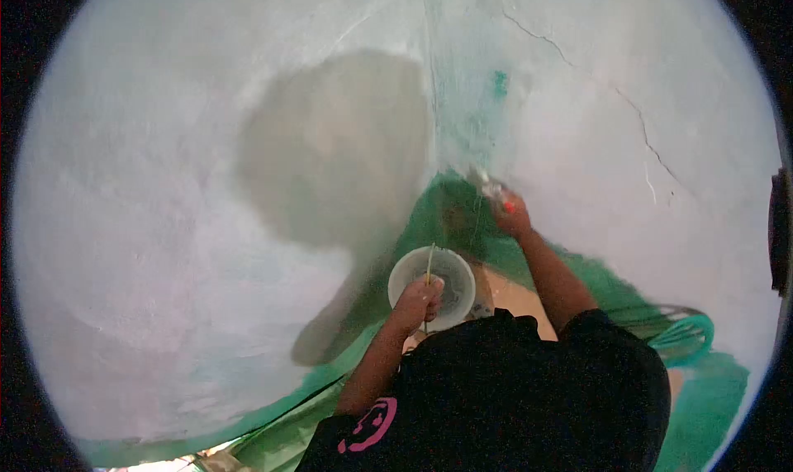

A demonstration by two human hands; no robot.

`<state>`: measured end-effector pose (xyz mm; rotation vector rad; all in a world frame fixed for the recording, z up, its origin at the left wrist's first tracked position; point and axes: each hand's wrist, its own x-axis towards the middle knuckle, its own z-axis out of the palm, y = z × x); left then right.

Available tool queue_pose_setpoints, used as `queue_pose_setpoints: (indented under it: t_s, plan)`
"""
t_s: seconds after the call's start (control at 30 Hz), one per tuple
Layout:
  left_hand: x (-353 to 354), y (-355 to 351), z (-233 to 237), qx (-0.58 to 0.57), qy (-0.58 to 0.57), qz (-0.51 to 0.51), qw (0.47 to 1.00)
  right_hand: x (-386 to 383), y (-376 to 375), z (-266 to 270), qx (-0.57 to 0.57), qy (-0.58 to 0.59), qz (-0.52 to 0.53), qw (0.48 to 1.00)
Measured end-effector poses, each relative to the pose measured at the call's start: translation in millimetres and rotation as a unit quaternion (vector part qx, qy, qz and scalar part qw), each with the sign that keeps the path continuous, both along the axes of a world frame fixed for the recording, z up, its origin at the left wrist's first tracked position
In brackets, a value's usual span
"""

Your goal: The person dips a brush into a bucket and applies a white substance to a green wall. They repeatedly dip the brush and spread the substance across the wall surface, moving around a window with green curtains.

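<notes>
Head camera: looks down past the person's black shirt (512,381) into a wall corner.
Right fingers: closed around the handle of a paintbrush (493,189); a bit of red handle shows just above the knuckles.
Right hand (514,218): raised on an outstretched arm, with the brush tip against the wall where the green paint (446,212) begins.
Left fingers: curled shut at the near rim of a white bucket (453,261), gripping it; a thin pale line crosses the bucket's mouth from the fist, and whether it is a stick or a wire handle cannot be told.
Left hand (420,300): lower and nearer the body than the right, well apart from it.
Bucket: held just below the brush, in front of the chest, its open top facing the camera.
Wall (149,224): whitish, with a dark shadow patch (339,150) left of the corner and a thin crack (578,67) on the right side.
Lower right: a green slatted plastic object (686,336) beside the shoulder.
</notes>
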<state>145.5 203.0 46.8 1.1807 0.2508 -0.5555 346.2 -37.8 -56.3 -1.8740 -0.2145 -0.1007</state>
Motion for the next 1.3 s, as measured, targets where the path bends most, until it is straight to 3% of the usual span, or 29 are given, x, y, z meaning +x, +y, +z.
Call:
queue_pose_setpoints:
  t_s: [0.03, 0.17, 0.27, 0.33, 0.43, 0.47, 0.53, 0.6, 0.67, 0.77, 0.87, 0.93, 0.97, 1.03, 1.07, 1.1, 1.17, 1.3]
  plan:
    - [-0.5, -1.8, -3.8, -0.046, -0.003, -0.010, 0.999, 0.8, 3.1, -24.1, -0.083, -0.073, -0.019, 0.994]
    - [-9.6, -17.3, -6.1, -0.009, -0.003, 0.062, 0.998, 1.6, 18.8, -33.4, -0.071, -0.010, -0.001, 0.997]
    - [-1.5, -32.8, -17.2, 0.000, 0.018, 0.113, 0.993, 36.6, 23.4, -36.4, -0.008, -0.050, 0.014, 0.999]
    - [2.6, -43.9, -19.8, -0.016, 0.018, 0.147, 0.989, 49.1, 30.1, -3.3, 0.187, -0.053, 0.046, 0.980]
    - [9.3, -63.0, -9.5, -0.005, 0.031, 0.215, 0.976, 45.9, 29.2, 95.3, 0.211, -0.080, 0.095, 0.970]
    - [9.9, -66.0, -11.3, -0.001, 0.036, 0.230, 0.972, 48.2, 23.6, 109.8, 0.075, -0.204, 0.089, 0.972]
    - [10.2, -80.1, -10.3, 0.068, 0.018, 0.239, 0.968, 52.2, 19.5, 103.4, 0.139, -0.184, 0.091, 0.969]
    - [12.1, -77.8, -6.2, 0.064, 0.016, 0.256, 0.965, 49.3, 31.5, 100.9, 0.187, -0.165, 0.091, 0.964]
    - [14.4, -88.1, -5.6, 0.068, 0.005, 0.275, 0.959, 40.3, 39.1, 91.8, 0.411, 0.072, 0.126, 0.900]
    - [10.7, -98.9, -6.2, 0.087, 0.037, 0.316, 0.944, 25.2, 41.0, 93.4, 0.468, 0.092, 0.208, 0.854]
    - [0.1, -96.1, -21.4, 0.074, 0.030, 0.360, 0.929, 17.2, 44.6, 129.1, 0.498, 0.060, 0.228, 0.834]
    - [-1.4, -94.2, -12.6, 0.181, 0.065, 0.328, 0.925, 16.1, 54.1, 142.6, 0.519, -0.033, 0.268, 0.811]
    - [-1.7, -91.0, -12.4, 0.179, 0.066, 0.339, 0.921, 14.8, 64.2, 144.3, 0.518, -0.027, 0.279, 0.808]
    - [-3.1, -97.8, -11.4, 0.058, 0.040, 0.394, 0.916, 13.3, 75.3, 140.5, 0.602, -0.091, 0.282, 0.742]
    - [0.0, -103.9, -12.3, 0.056, 0.043, 0.406, 0.911, 24.2, 90.3, 110.3, 0.547, -0.149, 0.295, 0.769]
    - [4.0, -105.9, -10.4, 0.089, 0.056, 0.417, 0.903, 30.3, 80.0, 99.4, 0.373, -0.136, 0.377, 0.837]
    - [2.8, -106.3, -12.3, 0.117, 0.073, 0.430, 0.892, 25.9, 88.1, 72.6, 0.363, -0.080, 0.383, 0.846]
    - [-11.5, -86.9, -15.0, 0.047, 0.064, 0.441, 0.894, -7.1, 101.1, 32.5, 0.326, 0.093, 0.353, 0.872]
